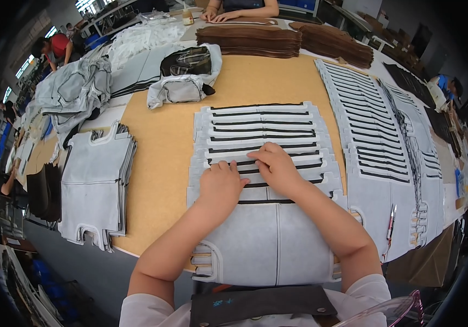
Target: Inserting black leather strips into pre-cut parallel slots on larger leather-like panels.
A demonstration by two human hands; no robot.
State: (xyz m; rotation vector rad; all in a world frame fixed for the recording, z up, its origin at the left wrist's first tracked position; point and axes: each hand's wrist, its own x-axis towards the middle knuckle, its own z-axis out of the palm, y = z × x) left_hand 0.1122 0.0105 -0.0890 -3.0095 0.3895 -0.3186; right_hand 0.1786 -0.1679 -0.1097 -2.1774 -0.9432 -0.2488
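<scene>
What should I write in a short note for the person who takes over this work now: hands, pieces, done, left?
Left hand: flat, palm down on the front row of grey cut pieces, holding nothing.
Right hand: flat beside it, fingers pressing a black-edged strip.
Pieces: front row fanned in overlapping steps on the tan board; a second fanned row lies to the right; a squared stack of grey pieces lies to the left.
Done: both rows fanned.
Left: the stack is not spread.

Bright even indoor light, soft shadows, sharp centre, fisheye-bent dark rim
</scene>
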